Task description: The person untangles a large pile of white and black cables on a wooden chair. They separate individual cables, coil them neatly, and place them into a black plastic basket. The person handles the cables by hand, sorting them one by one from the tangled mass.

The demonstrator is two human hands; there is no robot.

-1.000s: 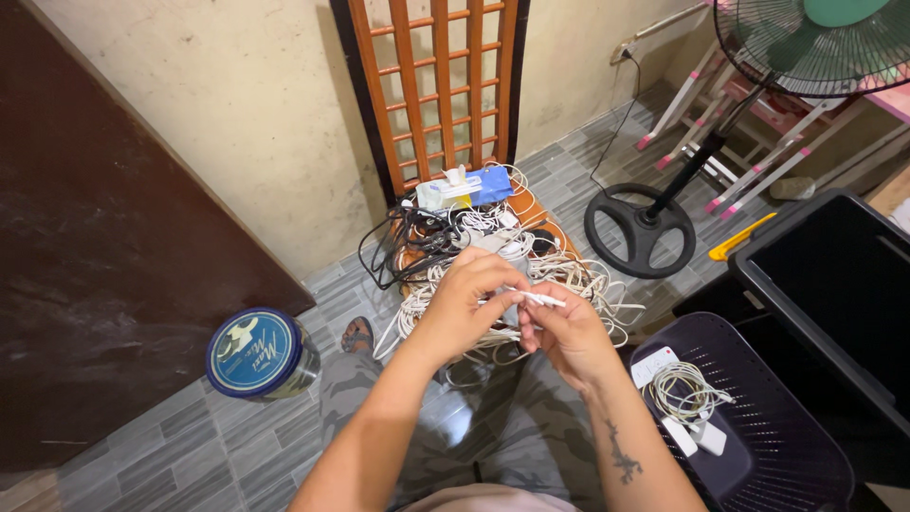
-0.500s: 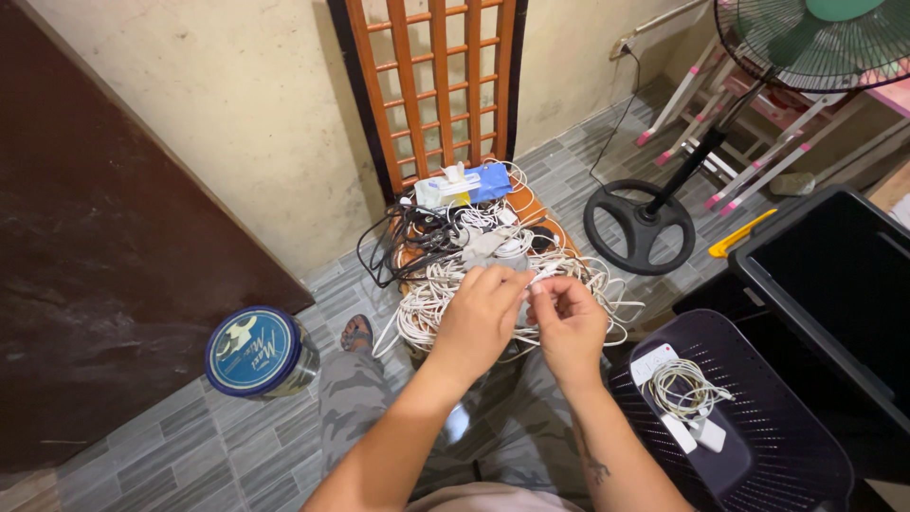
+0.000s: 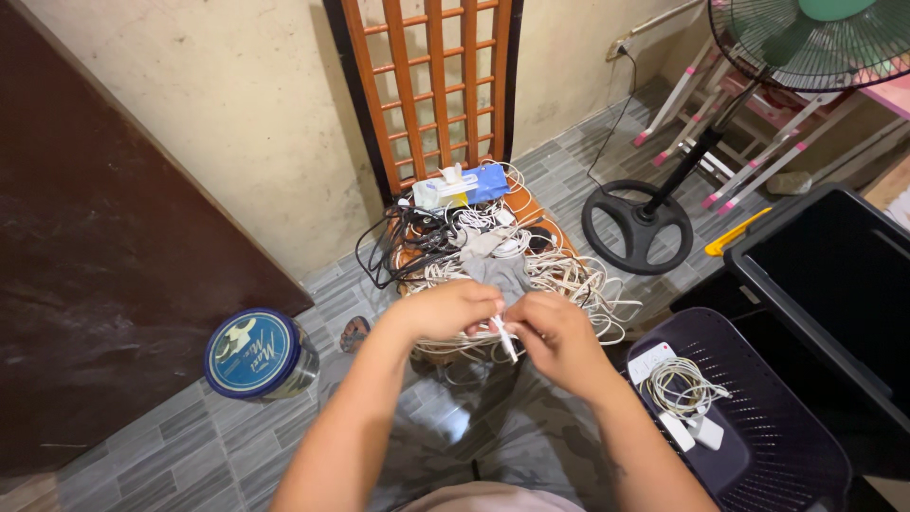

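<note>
Hands [image 3: 502, 327] pinching white cable [image 3: 502, 337], basket [image 3: 758, 455] near right

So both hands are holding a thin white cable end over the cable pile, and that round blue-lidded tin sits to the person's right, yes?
Not quite: the round blue-lidded tin sits on the person's left, as the head view shows. Both hands, left hand and right hand, do hold the thin white cable end over the cable pile.

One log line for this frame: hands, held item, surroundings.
left hand: pinching white cable | right hand: same cable | behind: cable pile | right: basket
</note>
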